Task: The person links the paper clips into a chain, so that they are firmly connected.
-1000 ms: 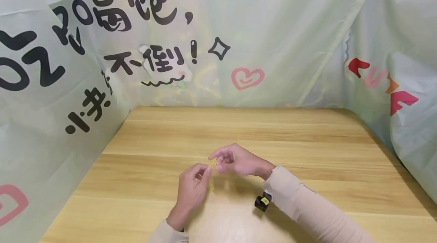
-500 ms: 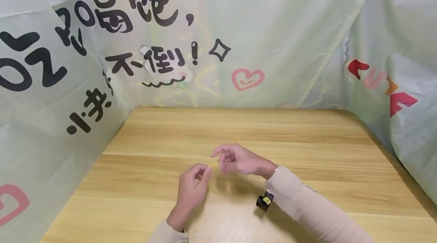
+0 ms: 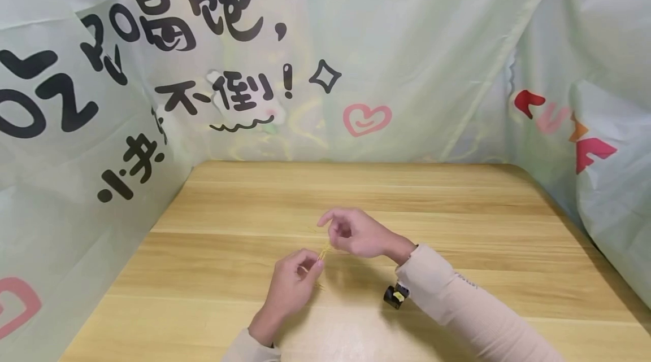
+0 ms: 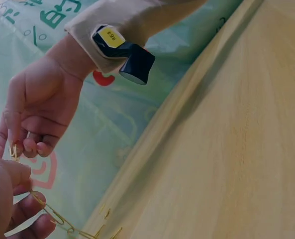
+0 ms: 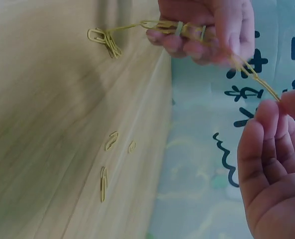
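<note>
A chain of yellow paper clips [image 5: 256, 78] runs between both hands. My left hand [image 3: 292, 283] grips the chain between thumb and fingers, and further linked clips [image 4: 57, 216] trail below it. In the right wrist view, the chain crosses the left fingers [image 5: 174, 45] and ends in a bunch of clips [image 5: 110, 42]. Above and to the right, my right hand [image 3: 361, 235] pinches the upper end clip between thumb and fingertip, with its index finger extended. The short stretch between the hands slants upward. How the end clips join is too small to tell.
Loose yellow paper clips [image 5: 111, 141] lie on the wooden table [image 3: 229, 204] beyond the hands. A black wrist camera [image 3: 395, 296] hangs under the right sleeve. Printed cloth curtains [image 3: 432, 68] rise along the table's back and sides.
My right hand has drawn slightly up and away from the left, so a longer stretch of chain shows between them. The left hand has shifted slightly right and down.
</note>
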Available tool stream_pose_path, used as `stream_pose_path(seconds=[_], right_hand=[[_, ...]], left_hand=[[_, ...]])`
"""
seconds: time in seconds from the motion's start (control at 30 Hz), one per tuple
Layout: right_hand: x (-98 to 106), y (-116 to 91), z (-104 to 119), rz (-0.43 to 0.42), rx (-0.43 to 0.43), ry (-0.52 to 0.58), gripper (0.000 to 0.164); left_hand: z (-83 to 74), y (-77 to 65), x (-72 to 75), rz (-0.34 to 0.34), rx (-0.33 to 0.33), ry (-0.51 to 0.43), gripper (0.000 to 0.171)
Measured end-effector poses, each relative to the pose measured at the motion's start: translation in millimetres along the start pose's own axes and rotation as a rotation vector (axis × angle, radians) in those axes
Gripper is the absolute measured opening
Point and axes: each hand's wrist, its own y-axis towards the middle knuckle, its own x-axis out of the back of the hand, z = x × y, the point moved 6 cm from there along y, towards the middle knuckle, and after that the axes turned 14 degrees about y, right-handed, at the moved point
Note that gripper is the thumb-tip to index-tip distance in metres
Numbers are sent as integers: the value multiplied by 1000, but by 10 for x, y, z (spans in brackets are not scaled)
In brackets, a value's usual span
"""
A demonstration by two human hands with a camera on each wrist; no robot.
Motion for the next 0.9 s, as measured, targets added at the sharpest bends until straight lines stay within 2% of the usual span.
stream_pose_path(seconds=[0.13,0.23,0.43,0.6,0.8,0.9], right_hand=[[-61,11,5,18,-3,-39,32],[-115,19,0,40,-15,-45,32],[-162,30,17,65,-22,-50,32],[-176,42,23,45,-20,-43,33],[-218,37,-3,57,-11,-6,32],[-169,39,-23,35,-7,29,27]], left_hand=[[21,-4,-10,28,48,-41,20],[20,-9,-4,23,56,-60,20],[-21,-7,20,-20,9,-50,8],[-32,-6,26,-34,-2,-68,6],[-44,-45,39,-88,-77,-52,3],[-46,-24,44,-110,-88,-48,4]])
